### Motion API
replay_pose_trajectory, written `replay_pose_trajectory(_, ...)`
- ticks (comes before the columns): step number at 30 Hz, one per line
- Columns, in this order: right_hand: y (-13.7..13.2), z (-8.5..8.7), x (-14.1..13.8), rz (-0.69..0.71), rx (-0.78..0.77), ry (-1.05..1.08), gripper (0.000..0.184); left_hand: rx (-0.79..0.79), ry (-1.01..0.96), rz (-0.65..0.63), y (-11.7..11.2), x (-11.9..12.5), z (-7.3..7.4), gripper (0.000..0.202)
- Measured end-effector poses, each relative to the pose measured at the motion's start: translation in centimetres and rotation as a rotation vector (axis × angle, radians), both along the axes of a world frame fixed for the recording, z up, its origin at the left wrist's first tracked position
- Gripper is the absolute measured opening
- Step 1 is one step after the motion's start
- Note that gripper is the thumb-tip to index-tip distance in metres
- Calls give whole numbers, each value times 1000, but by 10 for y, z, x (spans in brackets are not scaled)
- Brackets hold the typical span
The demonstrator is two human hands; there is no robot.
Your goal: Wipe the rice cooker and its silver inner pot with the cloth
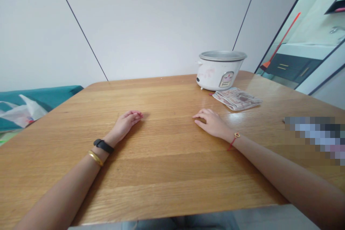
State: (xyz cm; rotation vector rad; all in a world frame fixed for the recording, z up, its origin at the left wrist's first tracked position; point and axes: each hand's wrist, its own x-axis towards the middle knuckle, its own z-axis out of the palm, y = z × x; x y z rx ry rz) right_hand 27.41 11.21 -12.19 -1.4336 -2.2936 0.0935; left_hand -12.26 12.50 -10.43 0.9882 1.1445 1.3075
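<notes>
My left hand (128, 123) rests on its side on the wooden table (167, 158), with its fingers curled together and the thumb against them. Nothing shows in it. On that wrist are a black band (103, 146) and a gold bangle (96, 158). My right hand (211, 122) lies palm down, fingers slightly apart, touching only the tabletop. A red cord bracelet (233, 141) circles the right wrist. Beyond the right hand, nearest to it, is a folded patterned cloth (237, 99). Behind the cloth stands a white rice cooker (215, 73) without a lid, its inside hidden.
A pale panelled wall (161, 25) rises behind the table. At the right edge lies a pixelated, unreadable object (318, 133). To the left are a teal seat (61, 95) and a white plastic bag (23, 111). An orange broom (283, 41) leans beyond a doorway.
</notes>
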Motion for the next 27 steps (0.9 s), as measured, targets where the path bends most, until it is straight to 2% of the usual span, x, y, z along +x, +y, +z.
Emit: replay_pose_trajectory(27,1,-2,1,19,20,15,23,13,24,-9,-2,1,0,11)
